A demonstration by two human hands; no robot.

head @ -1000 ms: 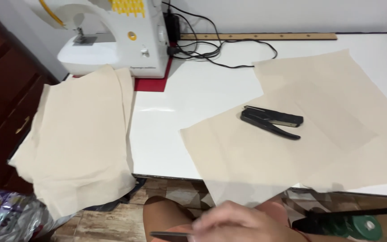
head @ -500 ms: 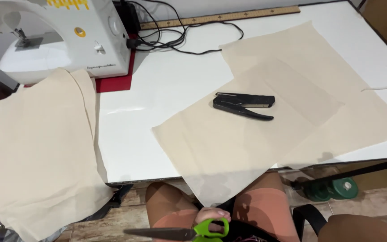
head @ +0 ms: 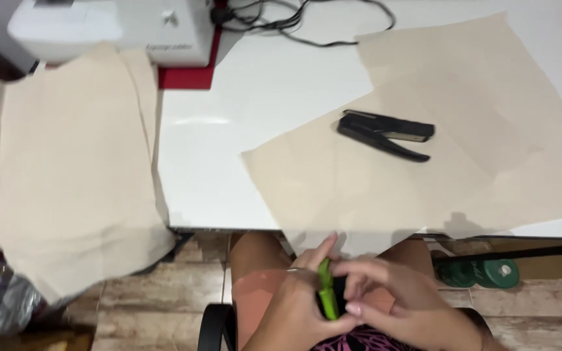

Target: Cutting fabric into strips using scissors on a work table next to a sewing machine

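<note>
**Both hands closed on the green scissors, low over my lap**

My left hand (head: 294, 302) and my right hand (head: 391, 299) met just below the table edge, both wrapped narrow around the green-handled scissors (head: 326, 292); the handle stood nearly upright between my palms, and my fingers hid the blades, so I could not tell where they pointed. Half a second before, the scissors had lain almost flat across my lap with the blades out to my left and only one hand on the handle; now the second hand had come in and the tool had turned up on end.

Just above my grip the front edge of the beige fabric sheet (head: 359, 188) hung over the white table (head: 229, 143); farther up and to the right of my hands the black stapler (head: 385, 133) lay on that sheet, well apart from my fingers, in the same spot on the cloth as before. Far up and left of my hands sat the white sewing machine (head: 105, 26); below it a second beige fabric piece (head: 66, 169) draped off the table's left end. My view had dropped and drawn closer, so the ruler at the back had left the picture.
</note>
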